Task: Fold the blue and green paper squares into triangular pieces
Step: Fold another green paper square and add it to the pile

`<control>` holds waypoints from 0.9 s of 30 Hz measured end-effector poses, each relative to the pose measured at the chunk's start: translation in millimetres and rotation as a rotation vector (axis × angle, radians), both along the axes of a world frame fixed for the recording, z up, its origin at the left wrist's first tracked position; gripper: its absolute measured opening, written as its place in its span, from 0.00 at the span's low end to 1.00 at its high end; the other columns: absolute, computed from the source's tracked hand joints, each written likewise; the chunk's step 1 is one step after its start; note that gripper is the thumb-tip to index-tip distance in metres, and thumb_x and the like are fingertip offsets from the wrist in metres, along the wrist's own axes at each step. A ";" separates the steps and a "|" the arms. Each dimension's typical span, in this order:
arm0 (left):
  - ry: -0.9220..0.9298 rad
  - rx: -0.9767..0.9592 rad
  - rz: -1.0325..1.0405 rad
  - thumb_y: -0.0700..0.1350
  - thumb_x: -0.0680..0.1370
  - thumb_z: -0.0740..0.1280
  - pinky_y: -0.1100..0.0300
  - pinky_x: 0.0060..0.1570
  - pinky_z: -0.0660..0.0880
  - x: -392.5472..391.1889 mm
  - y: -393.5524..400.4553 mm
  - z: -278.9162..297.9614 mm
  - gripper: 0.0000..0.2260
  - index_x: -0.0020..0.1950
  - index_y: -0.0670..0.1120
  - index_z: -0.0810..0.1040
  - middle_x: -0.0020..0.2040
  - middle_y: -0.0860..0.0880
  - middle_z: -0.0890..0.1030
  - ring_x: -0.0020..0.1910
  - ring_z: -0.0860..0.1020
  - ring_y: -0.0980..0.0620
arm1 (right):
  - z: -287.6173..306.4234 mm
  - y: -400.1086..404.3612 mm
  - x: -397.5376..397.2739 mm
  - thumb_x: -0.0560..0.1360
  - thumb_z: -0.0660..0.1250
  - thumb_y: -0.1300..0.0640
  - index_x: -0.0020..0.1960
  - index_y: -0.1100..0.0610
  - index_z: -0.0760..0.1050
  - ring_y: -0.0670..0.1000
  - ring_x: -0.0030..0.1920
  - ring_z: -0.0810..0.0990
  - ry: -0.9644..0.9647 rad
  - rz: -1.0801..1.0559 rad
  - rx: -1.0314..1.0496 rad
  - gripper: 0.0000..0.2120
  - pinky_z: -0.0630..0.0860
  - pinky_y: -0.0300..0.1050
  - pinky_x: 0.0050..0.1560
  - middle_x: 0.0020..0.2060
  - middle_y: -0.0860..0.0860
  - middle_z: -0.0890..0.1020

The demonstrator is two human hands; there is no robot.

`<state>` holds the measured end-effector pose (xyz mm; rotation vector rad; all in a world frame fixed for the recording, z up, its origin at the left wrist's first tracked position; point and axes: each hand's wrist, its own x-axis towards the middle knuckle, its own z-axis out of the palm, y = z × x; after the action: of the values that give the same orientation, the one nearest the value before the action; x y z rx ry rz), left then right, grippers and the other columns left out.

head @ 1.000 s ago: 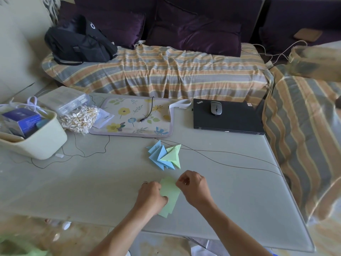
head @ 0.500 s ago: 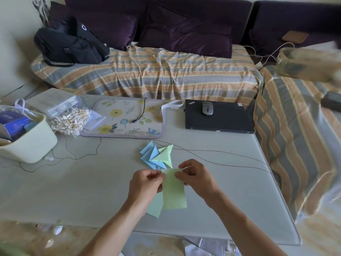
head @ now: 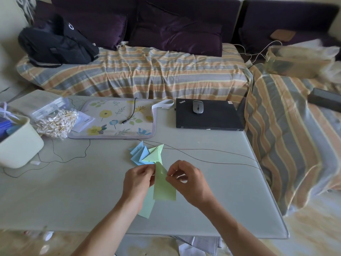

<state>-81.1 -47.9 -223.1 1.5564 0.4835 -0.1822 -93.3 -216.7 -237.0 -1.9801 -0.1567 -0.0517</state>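
I hold a green paper sheet (head: 163,189) above the grey table (head: 73,191), near its front edge. My left hand (head: 137,179) pinches the sheet's upper left edge. My right hand (head: 188,180) pinches its upper right edge, where the top is bent into a point. Another pale green sheet (head: 147,207) lies on the table beneath, partly hidden by my left wrist. Just behind my hands lies a small pile of folded triangles, the blue triangles (head: 138,154) on the left and the green triangles (head: 155,154) on the right.
A thin dark cable (head: 212,154) runs across the table behind the pile. Further back are a floral mat (head: 114,119), a closed black laptop (head: 208,117) with a mouse (head: 197,106), a bag of cotton swabs (head: 55,122) and a cream tub (head: 20,145) at the left.
The green sheet has come up off the table between both hands. Its top edge, straight half a second ago, is now bent into a point.
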 end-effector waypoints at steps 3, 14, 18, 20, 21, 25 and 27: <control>-0.027 0.115 -0.090 0.51 0.80 0.69 0.58 0.50 0.77 -0.3 -3.1 0.0 0.06 0.50 0.55 0.86 0.47 0.53 0.87 0.51 0.84 0.51 | -2.4 0.3 -1.0 0.72 0.74 0.66 0.44 0.57 0.80 0.47 0.41 0.82 -0.045 0.004 -0.023 0.06 0.79 0.36 0.42 0.41 0.48 0.81; -0.094 0.263 -0.201 0.54 0.76 0.74 0.60 0.46 0.74 -6.6 -5.2 2.9 0.07 0.45 0.51 0.83 0.42 0.57 0.86 0.47 0.83 0.57 | -7.8 5.7 0.1 0.72 0.75 0.65 0.44 0.56 0.79 0.47 0.41 0.82 -0.100 -0.040 -0.035 0.07 0.78 0.34 0.40 0.42 0.48 0.81; -0.090 0.331 -0.175 0.48 0.76 0.73 0.60 0.41 0.73 -5.1 1.7 1.3 0.05 0.41 0.50 0.84 0.39 0.55 0.85 0.43 0.82 0.54 | -7.6 8.8 -1.4 0.72 0.74 0.65 0.44 0.56 0.79 0.46 0.41 0.82 -0.085 0.026 -0.038 0.07 0.77 0.32 0.41 0.43 0.48 0.79; -0.092 0.417 -0.190 0.47 0.76 0.72 0.62 0.38 0.72 -5.4 4.1 3.6 0.05 0.40 0.50 0.83 0.39 0.55 0.85 0.41 0.81 0.54 | -7.2 9.5 -2.0 0.73 0.73 0.64 0.47 0.56 0.77 0.46 0.42 0.82 -0.087 0.032 -0.045 0.06 0.76 0.32 0.40 0.45 0.48 0.79; -0.092 0.470 -0.220 0.47 0.76 0.72 0.63 0.36 0.71 -5.7 5.5 4.4 0.05 0.40 0.50 0.82 0.40 0.55 0.84 0.40 0.81 0.55 | -6.2 9.1 -2.1 0.74 0.71 0.64 0.48 0.57 0.76 0.46 0.42 0.81 -0.096 0.021 -0.043 0.06 0.75 0.31 0.40 0.47 0.48 0.79; -0.097 0.588 -0.405 0.49 0.75 0.74 0.68 0.34 0.69 -6.9 8.7 2.3 0.05 0.40 0.51 0.82 0.40 0.57 0.84 0.39 0.80 0.58 | -1.3 3.6 0.2 0.75 0.65 0.69 0.59 0.53 0.78 0.43 0.47 0.79 -0.155 0.050 -0.108 0.17 0.73 0.29 0.45 0.52 0.47 0.79; -0.101 0.619 -0.461 0.50 0.75 0.74 0.70 0.34 0.68 -7.9 9.4 1.0 0.04 0.41 0.52 0.82 0.40 0.58 0.84 0.39 0.79 0.61 | -1.8 0.8 2.3 0.75 0.65 0.67 0.58 0.51 0.81 0.43 0.46 0.80 -0.139 0.096 -0.168 0.17 0.74 0.29 0.45 0.51 0.48 0.79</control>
<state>-89.0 -38.5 -222.0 2.2631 0.0861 -0.3250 -91.0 -216.0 -238.8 -2.1340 -0.3562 -0.1179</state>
